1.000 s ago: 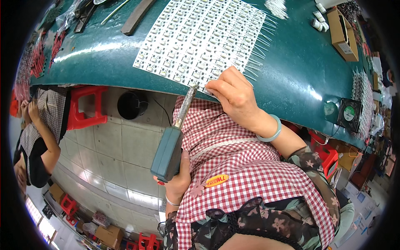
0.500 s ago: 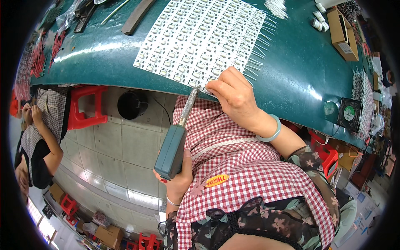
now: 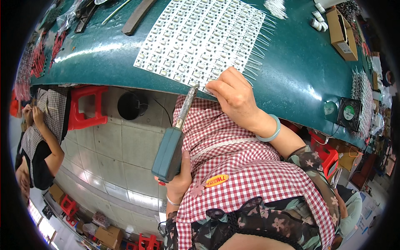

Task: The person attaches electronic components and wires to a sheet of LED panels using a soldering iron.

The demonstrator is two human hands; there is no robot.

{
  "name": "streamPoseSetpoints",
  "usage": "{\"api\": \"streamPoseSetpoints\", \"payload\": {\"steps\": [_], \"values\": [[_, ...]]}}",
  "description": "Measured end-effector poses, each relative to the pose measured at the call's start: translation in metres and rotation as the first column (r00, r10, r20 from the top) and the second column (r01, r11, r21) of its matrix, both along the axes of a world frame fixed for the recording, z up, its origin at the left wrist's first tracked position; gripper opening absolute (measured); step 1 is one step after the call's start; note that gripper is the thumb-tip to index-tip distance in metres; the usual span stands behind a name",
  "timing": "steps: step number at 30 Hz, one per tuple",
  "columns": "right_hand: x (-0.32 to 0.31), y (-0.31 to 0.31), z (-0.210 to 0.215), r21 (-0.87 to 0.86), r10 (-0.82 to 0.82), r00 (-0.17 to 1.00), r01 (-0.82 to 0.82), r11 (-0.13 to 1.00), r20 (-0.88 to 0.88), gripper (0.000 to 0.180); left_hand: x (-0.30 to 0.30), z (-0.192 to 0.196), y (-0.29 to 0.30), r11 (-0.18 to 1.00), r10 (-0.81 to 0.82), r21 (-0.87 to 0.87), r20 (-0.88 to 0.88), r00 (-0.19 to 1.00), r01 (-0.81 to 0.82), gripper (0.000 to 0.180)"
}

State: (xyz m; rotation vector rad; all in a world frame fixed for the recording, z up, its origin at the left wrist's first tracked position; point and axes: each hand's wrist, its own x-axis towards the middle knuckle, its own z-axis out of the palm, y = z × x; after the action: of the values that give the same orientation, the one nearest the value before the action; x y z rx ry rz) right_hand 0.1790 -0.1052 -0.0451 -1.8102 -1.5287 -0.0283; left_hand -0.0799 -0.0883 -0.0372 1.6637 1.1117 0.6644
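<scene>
My left hand point(image 3: 181, 180) is wrapped round the dark green handle of a soldering gun point(image 3: 167, 152), whose metal barrel slants up to the table's near edge. Its tip meets the near edge of a white sheet of small circuit boards point(image 3: 166, 52), laid out in rows with pale components. Beside the tip, my right hand point(image 3: 238, 98) pinches its thumb and fingers together at the sheet's edge; they hide whatever they hold. Thin white wires point(image 3: 255, 58) lie across the sheet's right part and stick out past its right side.
The green table point(image 3: 291, 71) carries a bundle of white wires point(image 3: 276, 8), a cardboard box point(image 3: 342, 35), a small black fan point(image 3: 349, 112) and a dark bar point(image 3: 138, 17). Below are a red stool point(image 3: 87, 109) and a black bucket point(image 3: 132, 105). Another person point(image 3: 46, 137) sits at left.
The soldering gun's body has swung slightly left and down in my left hand, and its tip has edged a little up. My right hand stays in place.
</scene>
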Motion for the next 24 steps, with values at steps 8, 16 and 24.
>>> {"api": "streamPoseSetpoints", "payload": {"steps": [8,16,24], "values": [[-0.001,0.000,-0.001,0.018,-0.006,1.000,0.006,1.000,0.022,0.011,0.008,0.001,0.005,0.999,-0.050,-0.001,-0.003,0.999,0.050,0.029],[0.001,0.002,0.000,0.059,0.005,0.999,-0.007,0.998,0.033,0.018,0.015,0.004,0.007,0.986,0.011,0.166,-0.022,1.000,-0.007,0.020],[0.000,0.000,-0.001,0.030,0.004,1.000,-0.005,1.000,0.023,0.013,0.003,0.002,0.000,0.997,0.044,-0.059,-0.008,0.999,-0.045,0.030]]}}
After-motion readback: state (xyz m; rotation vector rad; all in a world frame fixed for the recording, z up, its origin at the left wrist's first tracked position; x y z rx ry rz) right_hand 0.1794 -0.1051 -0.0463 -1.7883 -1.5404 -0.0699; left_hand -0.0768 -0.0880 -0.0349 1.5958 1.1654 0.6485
